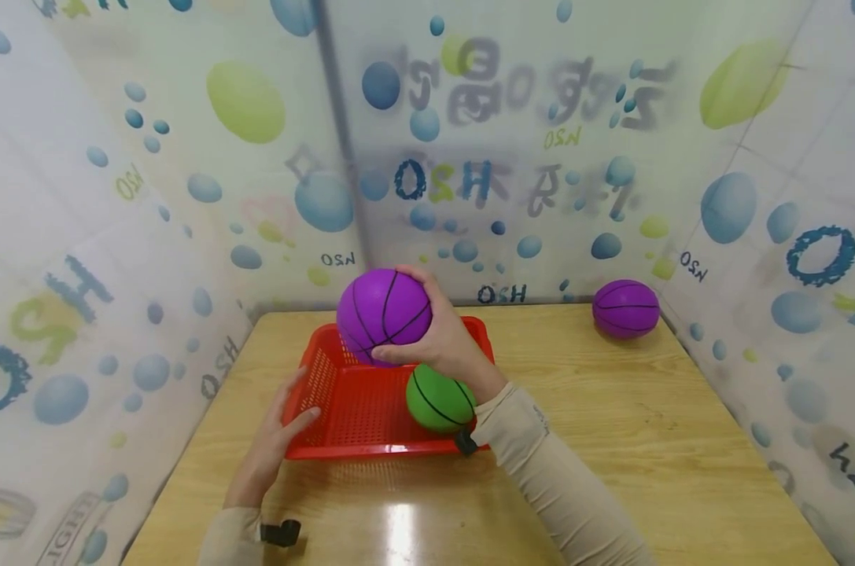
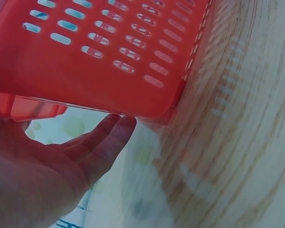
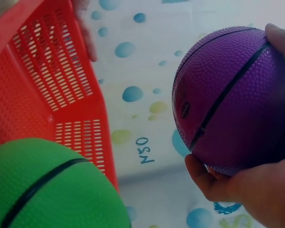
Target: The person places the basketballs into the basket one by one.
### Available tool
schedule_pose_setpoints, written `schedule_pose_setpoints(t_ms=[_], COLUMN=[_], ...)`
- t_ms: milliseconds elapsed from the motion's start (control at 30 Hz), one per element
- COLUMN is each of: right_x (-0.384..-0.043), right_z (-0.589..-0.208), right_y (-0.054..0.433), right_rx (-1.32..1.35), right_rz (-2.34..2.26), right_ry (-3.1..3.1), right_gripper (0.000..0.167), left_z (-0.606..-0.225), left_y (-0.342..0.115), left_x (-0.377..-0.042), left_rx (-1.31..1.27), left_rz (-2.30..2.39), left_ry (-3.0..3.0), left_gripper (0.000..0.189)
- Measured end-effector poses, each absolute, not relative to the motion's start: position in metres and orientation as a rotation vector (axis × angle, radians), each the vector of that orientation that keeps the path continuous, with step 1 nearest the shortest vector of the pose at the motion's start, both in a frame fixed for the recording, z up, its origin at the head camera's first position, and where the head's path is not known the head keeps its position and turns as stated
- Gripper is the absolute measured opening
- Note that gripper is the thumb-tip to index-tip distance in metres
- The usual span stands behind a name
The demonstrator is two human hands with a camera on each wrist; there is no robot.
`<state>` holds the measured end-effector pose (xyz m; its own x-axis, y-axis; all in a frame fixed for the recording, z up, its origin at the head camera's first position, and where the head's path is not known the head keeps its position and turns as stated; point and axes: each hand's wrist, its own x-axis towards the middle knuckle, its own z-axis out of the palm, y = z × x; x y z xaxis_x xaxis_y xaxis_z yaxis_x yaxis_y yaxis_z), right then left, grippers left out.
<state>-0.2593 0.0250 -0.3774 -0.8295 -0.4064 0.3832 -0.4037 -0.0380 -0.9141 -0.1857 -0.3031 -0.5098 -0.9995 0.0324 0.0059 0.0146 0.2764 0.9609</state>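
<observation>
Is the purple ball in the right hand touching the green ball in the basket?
Apart: the right wrist view plainly shows bubble-patterned backdrop between the held purple ball and the green ball.

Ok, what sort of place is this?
Probably an improvised indoor work booth: bubble-printed sheets wall off a wood-grain table on three sides, with a red basket standing on it.

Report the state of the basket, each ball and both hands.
Red basket: upright on the table
Green ball: inside basket
Held purple ball: off the table
Other purple ball: resting on the table
Left hand: thumb over basket's left rim
Right hand: gripping a purple ball
</observation>
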Motion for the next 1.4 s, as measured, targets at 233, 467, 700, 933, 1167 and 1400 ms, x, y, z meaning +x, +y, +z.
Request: schedule_pose_setpoints(t_ms=[233,467,700,933,1167,1400], right_x=[-0.259,-0.254,-0.247,-0.245,-0.241,-0.238], right_z=[-0.394,-0.413,-0.422,-0.429,-0.430,-0.431], right_y=[0.016,0.010,0.007,0.007,0.006,0.005], right_rx=[-0.873,-0.917,-0.944,-0.960,-0.991,-0.968], right_rz=[-1.943,-1.747,-1.563,-1.490,-1.456,-1.392], right_ry=[2.236,2.325,2.441,2.446,2.461,2.525], right_gripper=[0.110,0.111,0.110,0.112,0.110,0.110], left_z=[-0.510,-0.510,-0.511,-0.512,-0.513,-0.512], left_y=[-0.304,-0.303,-0.303,-0.304,-0.304,-0.303], left_x=[-0.185,-0.184,-0.186,-0.187,-0.186,-0.186], left_rx=[0.066,0.065,0.071,0.060,0.061,0.056], left_rz=[1.870,1.859,1.884,1.867,1.874,1.873], left_ry=[2.516,2.529,2.517,2.526,2.518,2.522], left_gripper=[0.081,0.082,0.081,0.082,0.081,0.080])
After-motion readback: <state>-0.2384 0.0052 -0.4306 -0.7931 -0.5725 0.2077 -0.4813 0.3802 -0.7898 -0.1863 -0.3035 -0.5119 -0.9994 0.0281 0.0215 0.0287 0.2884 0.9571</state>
